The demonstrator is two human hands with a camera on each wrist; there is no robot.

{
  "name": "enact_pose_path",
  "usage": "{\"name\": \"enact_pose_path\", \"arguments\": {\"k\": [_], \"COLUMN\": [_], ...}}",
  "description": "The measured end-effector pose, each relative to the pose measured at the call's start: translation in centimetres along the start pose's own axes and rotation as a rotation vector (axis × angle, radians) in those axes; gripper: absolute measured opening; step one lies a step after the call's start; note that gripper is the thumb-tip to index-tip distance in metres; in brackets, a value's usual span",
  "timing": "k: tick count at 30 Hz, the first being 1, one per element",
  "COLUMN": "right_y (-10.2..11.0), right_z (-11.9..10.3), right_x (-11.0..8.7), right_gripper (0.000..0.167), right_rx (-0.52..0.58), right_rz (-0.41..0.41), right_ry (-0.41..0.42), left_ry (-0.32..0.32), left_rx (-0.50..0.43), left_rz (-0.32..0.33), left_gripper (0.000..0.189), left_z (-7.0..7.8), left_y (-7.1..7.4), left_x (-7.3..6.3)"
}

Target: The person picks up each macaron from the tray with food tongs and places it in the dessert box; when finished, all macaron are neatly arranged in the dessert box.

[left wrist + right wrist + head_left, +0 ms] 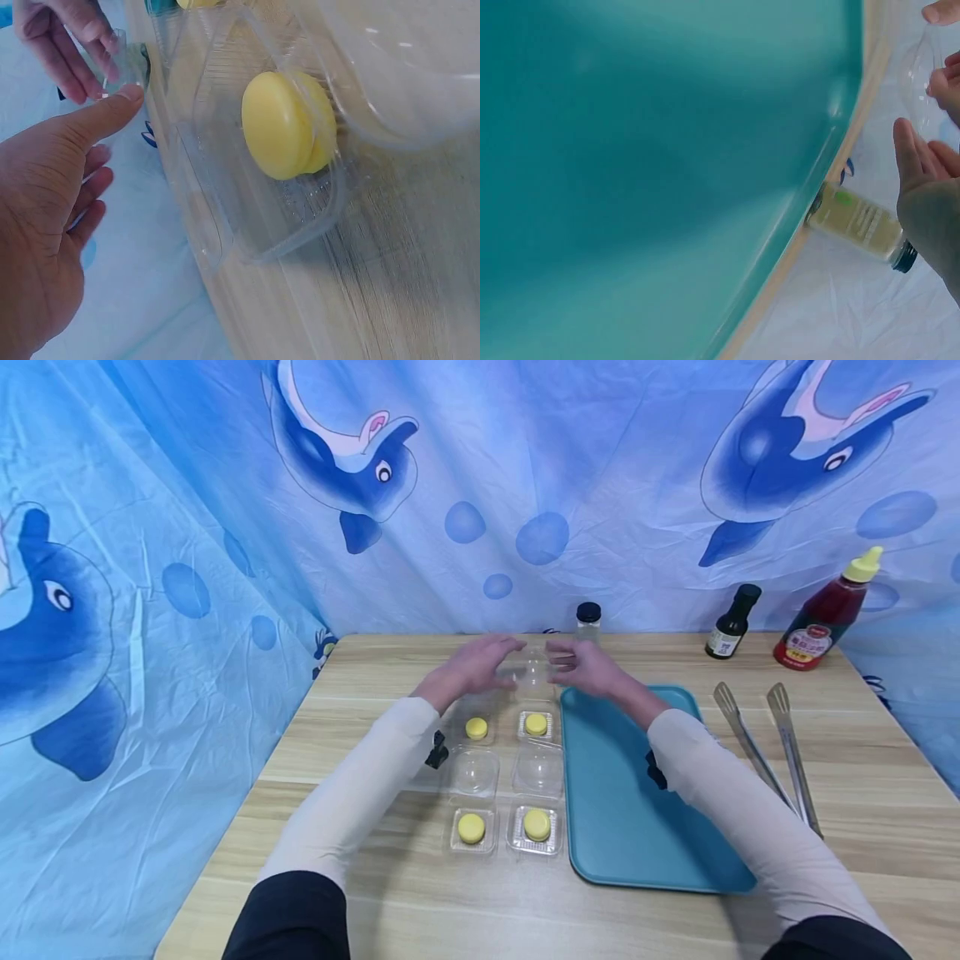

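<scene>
Both hands are at a clear plastic lid (pixel 534 668) near the table's back edge. My left hand (pixel 472 667) has its thumb (pixel 120 105) at the lid's edge; the index finger is hidden behind it in the left wrist view. From the other side, my right hand (pixel 588 668) holds the lid with its fingertips. Just in front stands an open clear box with a yellow macaron (pixel 536 724). Beside it, under my left wrist, another box holds a macaron (pixel 281 124). Two nearer open boxes hold macarons (pixel 471 828) (pixel 537 825), their lids (pixel 475 772) folded back.
A teal tray (pixel 630 810) lies under my right forearm. Metal tongs (pixel 787 752) rest to its right. A black-capped jar (pixel 588 620) stands behind my right hand. A dark sauce bottle (pixel 726 631) and a red bottle with a yellow nozzle (pixel 821 618) are at the back right.
</scene>
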State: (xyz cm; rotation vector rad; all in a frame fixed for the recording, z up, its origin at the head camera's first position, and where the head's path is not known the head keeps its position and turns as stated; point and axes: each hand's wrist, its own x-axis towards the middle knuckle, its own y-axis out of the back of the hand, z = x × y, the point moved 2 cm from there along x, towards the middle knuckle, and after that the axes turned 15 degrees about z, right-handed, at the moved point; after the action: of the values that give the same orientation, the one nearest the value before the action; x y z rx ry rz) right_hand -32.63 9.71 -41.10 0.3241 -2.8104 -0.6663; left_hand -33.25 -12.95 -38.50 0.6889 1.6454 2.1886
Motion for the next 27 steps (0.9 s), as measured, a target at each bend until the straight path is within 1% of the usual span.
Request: {"name": "enact_pose_path", "arguments": {"k": [3,7,10,14,17,19,22,27], "right_y": [0.3,0.5,0.6,0.7,0.8,1.0,1.1,1.3], "right_z": [-0.4,-0.8,-1.1,-1.5,-1.7,-1.9,-2.2,-2.6], "right_x": [-0.1,-0.3,-0.5,-0.8,-1.1,-1.2,-1.5,-2.1], "right_gripper": [0.055,0.045,0.038,0.032,0.027,0.023,0.017,0.004], "right_rx": [0.009,0.051,0.131,0.213,0.249,0.259,0.244,0.19], "right_rz": [0.096,0.219,0.271,0.3,0.328,0.349,0.363,0.35], "right_ry": [-0.029,-0.115,-0.177,-0.226,-0.231,-0.208,-0.143,-0.002], "left_ry": [-0.065,-0.152,-0.197,-0.239,-0.226,-0.202,-0.153,-0.048], "left_rx": [0.058,0.099,0.112,0.117,0.082,0.041,-0.054,-0.266], "left_rz": [0.045,0.105,0.145,0.185,0.208,0.222,0.229,0.193], "left_gripper": [0.086,0.088,0.088,0.089,0.089,0.087,0.08,0.06], "left_z": [0.0,0.3,0.5,0.8,1.0,1.0,0.9,0.7], "left_y": [0.2,0.5,0.6,0.7,0.8,0.7,0.6,0.7], "left_x": [0.0,-0.3,-0.6,-1.2,-1.5,-1.7,-1.9,-2.2]}}
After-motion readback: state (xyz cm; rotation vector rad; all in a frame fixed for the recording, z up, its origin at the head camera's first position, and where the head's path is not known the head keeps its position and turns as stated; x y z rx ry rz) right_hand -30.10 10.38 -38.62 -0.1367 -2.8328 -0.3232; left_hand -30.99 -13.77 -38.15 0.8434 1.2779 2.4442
